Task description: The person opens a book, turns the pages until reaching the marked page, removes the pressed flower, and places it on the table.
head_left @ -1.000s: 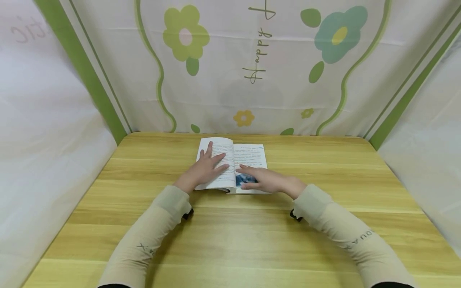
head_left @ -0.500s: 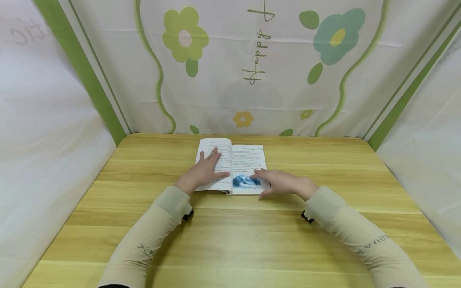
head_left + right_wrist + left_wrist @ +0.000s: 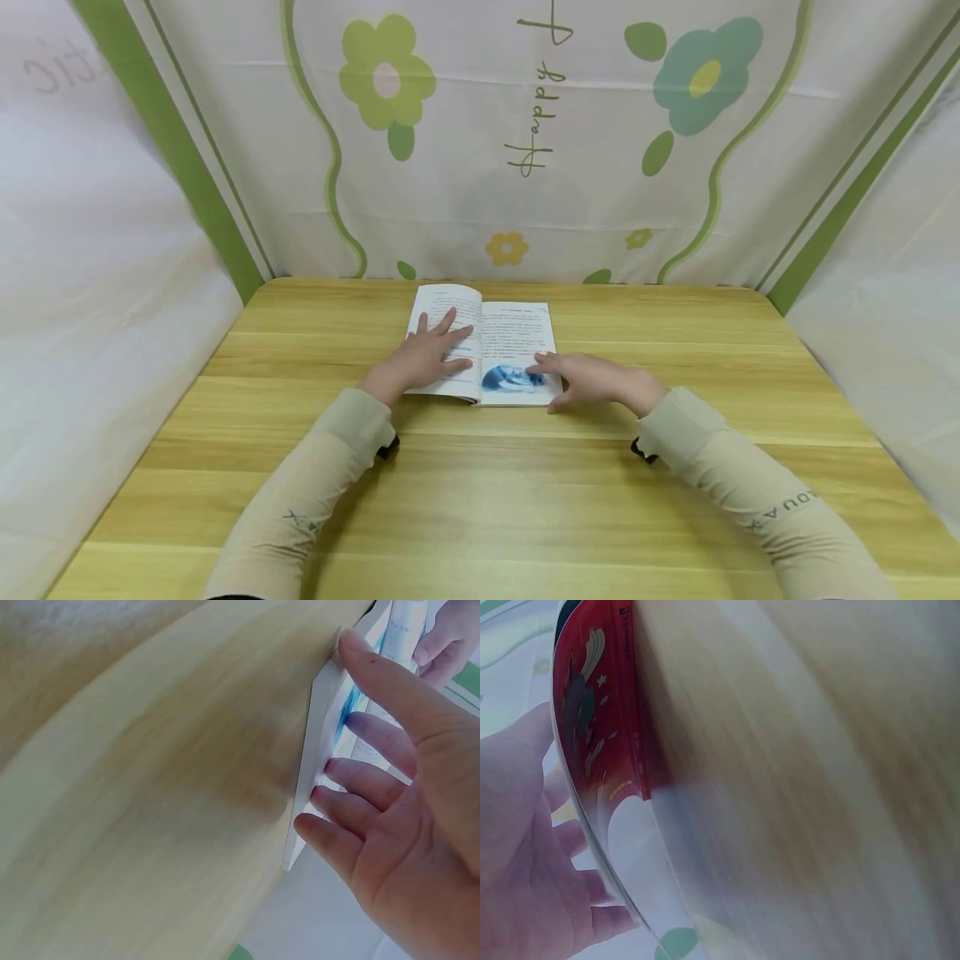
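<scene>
An open book (image 3: 513,329) lies near the far side of the table, with printed text and a blue picture on its right page. Its left part bows up a little from the table. My left hand (image 3: 423,358) rests on the left page, fingers spread; the left wrist view shows the red cover (image 3: 604,712) beneath that raised side. My right hand (image 3: 592,379) is at the lower right corner of the right page. In the right wrist view its relaxed fingers (image 3: 367,814) touch the page by the edge, thumb near the lower corner, pinching nothing.
The wooden table (image 3: 480,500) spreads out toward me and to both sides. Behind it hangs a white cloth (image 3: 450,183) printed with flowers, and more white cloth encloses the left and right sides.
My right hand has moved right, from near the book's middle to the right page's outer edge, uncovering the blue picture. The left hand stays on the left page, its fingers shifting slightly.
</scene>
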Demonstrator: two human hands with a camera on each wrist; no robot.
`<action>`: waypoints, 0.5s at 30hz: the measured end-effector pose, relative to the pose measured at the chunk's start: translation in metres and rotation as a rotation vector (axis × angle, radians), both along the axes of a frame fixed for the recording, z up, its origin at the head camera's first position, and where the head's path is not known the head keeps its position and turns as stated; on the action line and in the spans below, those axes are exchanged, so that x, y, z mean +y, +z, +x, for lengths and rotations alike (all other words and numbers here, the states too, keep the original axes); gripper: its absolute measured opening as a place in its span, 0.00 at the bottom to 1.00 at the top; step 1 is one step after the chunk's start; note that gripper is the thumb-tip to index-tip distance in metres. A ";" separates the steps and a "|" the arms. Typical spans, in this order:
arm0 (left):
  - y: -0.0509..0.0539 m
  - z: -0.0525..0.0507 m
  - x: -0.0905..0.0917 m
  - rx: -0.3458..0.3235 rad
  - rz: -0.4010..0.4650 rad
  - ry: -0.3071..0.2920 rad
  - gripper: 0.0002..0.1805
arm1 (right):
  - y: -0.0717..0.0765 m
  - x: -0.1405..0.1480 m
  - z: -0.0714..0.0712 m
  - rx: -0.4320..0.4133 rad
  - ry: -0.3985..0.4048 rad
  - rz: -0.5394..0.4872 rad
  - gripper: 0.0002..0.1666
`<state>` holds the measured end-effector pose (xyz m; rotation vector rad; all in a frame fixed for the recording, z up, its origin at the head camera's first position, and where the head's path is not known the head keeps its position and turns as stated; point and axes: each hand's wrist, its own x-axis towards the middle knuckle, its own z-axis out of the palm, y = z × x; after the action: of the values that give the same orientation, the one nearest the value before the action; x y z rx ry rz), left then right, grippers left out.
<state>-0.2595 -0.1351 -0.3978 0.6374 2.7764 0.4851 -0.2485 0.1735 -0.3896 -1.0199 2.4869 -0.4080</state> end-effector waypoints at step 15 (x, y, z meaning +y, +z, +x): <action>0.003 0.006 -0.006 -0.020 0.035 -0.051 0.37 | -0.002 0.011 -0.006 -0.010 -0.046 0.002 0.32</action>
<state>-0.2537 -0.1407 -0.3943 0.7046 2.7311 0.5271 -0.2544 0.1850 -0.3917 -0.9594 2.5047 -0.4233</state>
